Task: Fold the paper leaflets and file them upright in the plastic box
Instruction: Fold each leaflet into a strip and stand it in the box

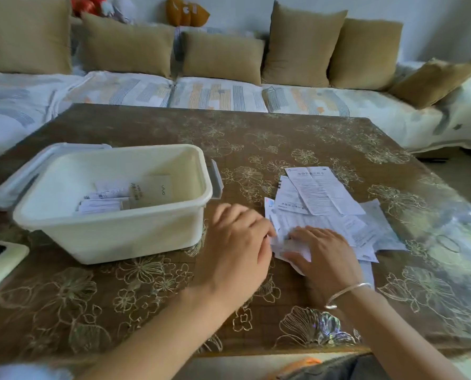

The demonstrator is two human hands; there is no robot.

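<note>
The person's right hand (322, 253) lies flat, its straight fingers (308, 234) pressing the nearest leaflet (286, 252) onto the desk (283, 138). The left hand (237, 242) bends its fingers to that sheet's edge; whether they pinch it cannot be told. The loose leaflets (324, 204) lie piled just right of the plastic box (113, 239), which holds folded ones (105, 205). Such thin, light, creased paper likely slides and buckles, so it is best pinched at an edge while a palm pins it

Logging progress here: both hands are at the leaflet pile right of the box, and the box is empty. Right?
Not quite. The head view shows the box holds several folded leaflets. The left hand and right hand are indeed at the pile right of it.
</note>
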